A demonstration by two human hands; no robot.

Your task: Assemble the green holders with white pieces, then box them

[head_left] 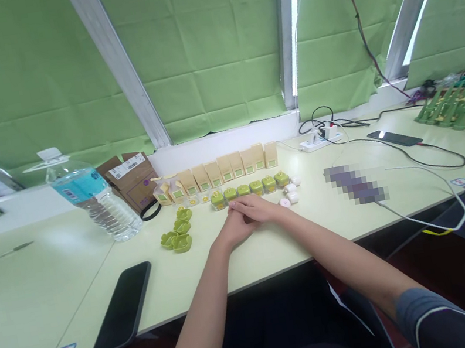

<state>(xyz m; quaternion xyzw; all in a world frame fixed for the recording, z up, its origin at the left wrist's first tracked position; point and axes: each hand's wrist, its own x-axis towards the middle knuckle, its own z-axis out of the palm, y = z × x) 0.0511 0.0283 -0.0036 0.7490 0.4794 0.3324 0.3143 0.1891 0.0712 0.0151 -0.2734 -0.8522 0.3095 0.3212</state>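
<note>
- Right hand (257, 206) folded over left hand (238, 230), above the table (272, 250); finger spread partly hidden, cannot tell how wide.
- Green-topped jars (256, 188): row at 12 o'clock, just beyond the hands.
- Cream boxes (225, 168) lined up behind them, 12 o'clock.
- Hollow green pieces (182, 226) grouped, 9 o'clock.
- White pieces (292, 197) near, between 2 and 3.
- Dark phone (122, 308), 8 o'clock.

A pale cream counter (268, 256) carries a blue-labelled clear plastic bottle (97, 205). Right of it stand beige paper boxes (225, 167) and green-lidded clear jars (243, 190). Before it lies a black rectangular phone (123, 308).
</note>
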